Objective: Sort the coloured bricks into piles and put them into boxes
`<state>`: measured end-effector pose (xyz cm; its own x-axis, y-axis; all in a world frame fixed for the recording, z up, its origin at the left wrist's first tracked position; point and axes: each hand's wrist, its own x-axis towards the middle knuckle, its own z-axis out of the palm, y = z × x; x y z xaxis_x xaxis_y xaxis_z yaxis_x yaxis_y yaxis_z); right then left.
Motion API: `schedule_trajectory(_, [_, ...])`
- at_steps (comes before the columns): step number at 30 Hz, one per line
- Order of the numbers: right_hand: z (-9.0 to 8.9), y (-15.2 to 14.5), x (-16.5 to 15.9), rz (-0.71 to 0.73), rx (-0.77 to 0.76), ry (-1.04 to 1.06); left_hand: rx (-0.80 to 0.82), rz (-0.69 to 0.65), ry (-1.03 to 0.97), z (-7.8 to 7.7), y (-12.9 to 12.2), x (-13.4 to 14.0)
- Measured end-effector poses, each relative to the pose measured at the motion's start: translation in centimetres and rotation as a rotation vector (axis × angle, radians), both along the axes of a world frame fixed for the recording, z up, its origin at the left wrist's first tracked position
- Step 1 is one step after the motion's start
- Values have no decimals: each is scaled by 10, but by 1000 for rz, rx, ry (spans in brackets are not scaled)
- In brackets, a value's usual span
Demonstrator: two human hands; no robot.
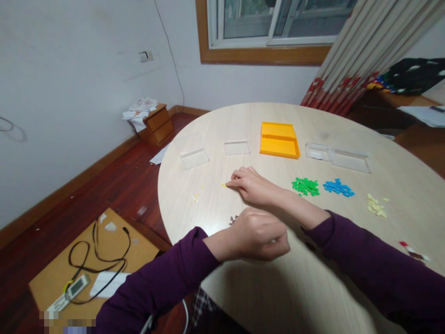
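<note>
My right hand (pixel 249 184) reaches over the table with one finger stretched out and the others bent. Its fingertip is at a few tiny yellow pieces (pixel 223 185), and I see nothing held in it. Nearer to me, my left hand (pixel 261 234) is closed in a fist above the tabletop. Whatever it may hold is hidden by the curled fingers. Small brown pieces (pixel 233 220) show just beside the left hand, partly covered by it. Further left lie scattered small yellow and white pieces (pixel 195 196).
Across the round table (pixel 194 120) stand an orange box (pixel 279 146), clear boxes (pixel 194 158) (pixel 237 148) and a clear container (pixel 350 159). Piles of green (pixel 306 186), blue (pixel 339 187) and pale yellow pieces (pixel 376 205) lie right. Red, brown and white pieces (pixel 413 252) lie beyond.
</note>
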<state>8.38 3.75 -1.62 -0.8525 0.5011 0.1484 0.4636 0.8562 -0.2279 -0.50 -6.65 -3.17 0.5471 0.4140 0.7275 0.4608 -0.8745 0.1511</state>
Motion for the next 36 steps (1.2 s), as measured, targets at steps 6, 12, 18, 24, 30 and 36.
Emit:
schedule_trajectory(6, [2, 5, 13, -77, 10, 31, -24, 1, 127, 0, -2, 0])
schedule_trajectory(12, [-2, 4, 10, -78, 7, -28, -18, -14, 158, -1, -5, 2])
schedule_trajectory(18, [-2, -5, 8, -30, 34, -50, 55, -29, -14, 4, -2, -1])
schedule_trajectory(24, [-1, -17, 13, 15, 81, -98, 61, 105, -487, 24, 6, -19])
schedule_trajectory(30, [1, -24, 9, -29, 102, -133, 55, 125, -544, 30, 10, -25])
schedule_trajectory(36, [11, -44, 21, -35, 115, -200, 78, 168, -616, 30, 13, -30])
